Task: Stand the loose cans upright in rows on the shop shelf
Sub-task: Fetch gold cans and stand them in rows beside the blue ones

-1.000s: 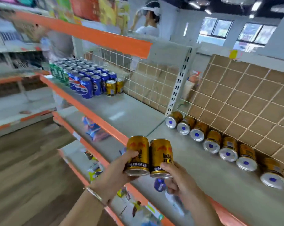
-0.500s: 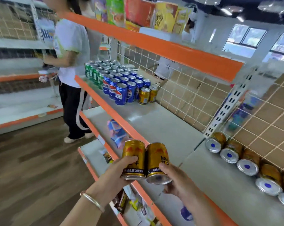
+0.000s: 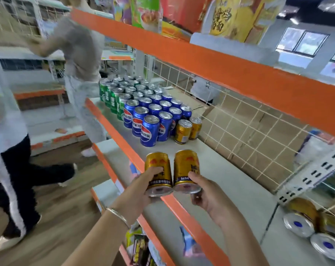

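Now at the shop shelf (image 3: 230,179), my left grip (image 3: 141,189) is clenched round one gold can (image 3: 158,173) and my right grip (image 3: 207,194) round a second gold can (image 3: 185,169), the two touching above its orange front edge. On it, green cans (image 3: 112,96) and blue cans (image 3: 149,131) stand in rows, two upright gold cans (image 3: 183,131) just beside them; loose gold cans (image 3: 301,217) lie on their sides at far right.
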Tool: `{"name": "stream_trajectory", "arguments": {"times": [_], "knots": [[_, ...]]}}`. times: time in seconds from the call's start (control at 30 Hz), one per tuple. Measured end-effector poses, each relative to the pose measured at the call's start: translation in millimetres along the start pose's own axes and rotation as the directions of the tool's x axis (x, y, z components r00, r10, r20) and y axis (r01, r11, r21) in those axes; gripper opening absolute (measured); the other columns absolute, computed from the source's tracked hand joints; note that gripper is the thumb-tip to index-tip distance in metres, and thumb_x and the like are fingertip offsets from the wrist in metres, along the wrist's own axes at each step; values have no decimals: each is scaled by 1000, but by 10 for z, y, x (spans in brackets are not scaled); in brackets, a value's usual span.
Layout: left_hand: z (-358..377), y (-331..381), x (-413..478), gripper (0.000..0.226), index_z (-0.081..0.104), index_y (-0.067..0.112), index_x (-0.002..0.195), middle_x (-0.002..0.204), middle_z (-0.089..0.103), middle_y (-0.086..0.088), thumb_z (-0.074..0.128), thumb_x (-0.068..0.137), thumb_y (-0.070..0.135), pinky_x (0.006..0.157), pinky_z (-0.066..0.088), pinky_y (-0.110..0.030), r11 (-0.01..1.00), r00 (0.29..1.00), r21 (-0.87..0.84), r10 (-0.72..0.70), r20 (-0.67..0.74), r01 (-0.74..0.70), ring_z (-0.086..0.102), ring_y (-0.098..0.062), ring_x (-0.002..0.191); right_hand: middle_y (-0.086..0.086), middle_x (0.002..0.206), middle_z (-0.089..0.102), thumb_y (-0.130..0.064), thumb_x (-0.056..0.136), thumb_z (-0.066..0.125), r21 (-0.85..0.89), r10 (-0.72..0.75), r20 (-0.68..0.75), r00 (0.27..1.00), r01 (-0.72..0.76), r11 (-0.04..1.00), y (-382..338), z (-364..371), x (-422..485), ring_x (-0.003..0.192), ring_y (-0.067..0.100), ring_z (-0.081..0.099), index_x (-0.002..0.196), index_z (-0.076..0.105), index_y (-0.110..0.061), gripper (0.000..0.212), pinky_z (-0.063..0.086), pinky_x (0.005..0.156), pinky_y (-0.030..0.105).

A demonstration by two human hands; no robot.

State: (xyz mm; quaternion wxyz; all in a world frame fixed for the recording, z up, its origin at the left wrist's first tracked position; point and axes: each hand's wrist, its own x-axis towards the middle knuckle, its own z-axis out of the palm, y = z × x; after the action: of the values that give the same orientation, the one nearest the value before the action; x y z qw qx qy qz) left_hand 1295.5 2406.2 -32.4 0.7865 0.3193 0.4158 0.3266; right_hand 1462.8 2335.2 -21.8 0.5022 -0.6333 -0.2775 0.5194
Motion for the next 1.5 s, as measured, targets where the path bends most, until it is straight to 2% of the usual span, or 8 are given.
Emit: {"name": "stream_trajectory", "arguments": {"times": [0.27, 0.5, 0.7, 1.0, 1.07, 1.17, 1.27, 1.5], "knots": [[-60, 342, 618, 20, 58, 7, 93, 66, 64, -11, 62, 86, 26, 43, 51, -20, 992, 990, -78, -95, 104, 104, 63, -16, 47, 6, 82, 66, -38, 78, 72, -56, -19, -154, 988, 11, 998, -186, 191, 766, 65, 15, 57, 101, 68, -7, 39, 51, 65, 25], [-299, 727, 1107, 23, 61, 1, 99, 66, 69, -12, 63, 85, 20, 52, 57, -27, 992, 982, -64, -95, 165, 107, 67, -18, 53, -6, 92, 74, -46, 60, 82, -308, -253, -363, 897, 141, 941, -212, 625, 1591, 89, 14, 69, 107, 67, -21, 55, 53, 87, 38], [-503, 859, 1360, 28, 62, 2, 95, 70, 70, -13, 70, 74, 19, 64, 57, -33, 991, 969, 33, -132, 209, 128, 67, -19, 55, 4, 113, 61, -55, 71, 70, -491, -261, -668, 697, -149, 858, -14, 830, 1931, 113, 30, 54, 123, 51, -39, 58, 43, 98, 42], [-602, 847, 1530, 62, 58, 8, 122, 107, 73, -13, 77, 65, 22, 86, 54, -39, 974, 887, 224, -143, 440, 45, 69, -28, 100, 13, 146, 28, -43, 85, 58, -535, -203, -681, 704, -289, 794, -180, 908, 1895, 135, 33, 25, 149, 22, -25, 75, 22, 111, 49], [-570, 877, 1541, 61, 58, 16, 123, 109, 73, -6, 79, 67, 24, 93, 52, -41, 961, 861, 278, -139, 488, -2, 69, -24, 103, 11, 147, 34, -38, 85, 64, -393, -160, -705, 691, -193, 899, -263, 901, 1703, 131, 29, 36, 147, 29, -21, 73, 32, 104, 46], [-512, 904, 1601, 61, 57, 25, 123, 112, 72, 1, 82, 68, 33, 99, 48, -42, 945, 831, 321, -125, 542, -68, 67, -19, 106, 6, 115, 65, -34, 84, 66, -28, -64, -450, 891, 58, 998, -348, 880, 1241, 93, 15, 61, 119, 62, -16, 40, 45, 79, 28], [-411, 896, 1634, 72, 58, 24, 124, 111, 73, 1, 84, 60, 45, 99, 50, -40, 926, 836, 357, -100, 539, -119, 68, -17, 104, -5, 106, 71, -48, 67, 69, -200, -39, -205, 978, -3, 980, -340, 882, 1038, 91, 9, 66, 111, 65, -28, 48, 48, 87, 27], [-349, 892, 1700, 47, 58, 30, 120, 113, 68, 7, 74, 76, 35, 92, 50, -25, 848, 809, 484, -122, 575, -217, 64, -9, 104, -4, 89, 69, -19, 63, 86, -281, -208, -470, 858, 77, 956, -174, 1032, 1204, 75, 3, 62, 103, 65, -23, 46, 53, 69, 18]]}}
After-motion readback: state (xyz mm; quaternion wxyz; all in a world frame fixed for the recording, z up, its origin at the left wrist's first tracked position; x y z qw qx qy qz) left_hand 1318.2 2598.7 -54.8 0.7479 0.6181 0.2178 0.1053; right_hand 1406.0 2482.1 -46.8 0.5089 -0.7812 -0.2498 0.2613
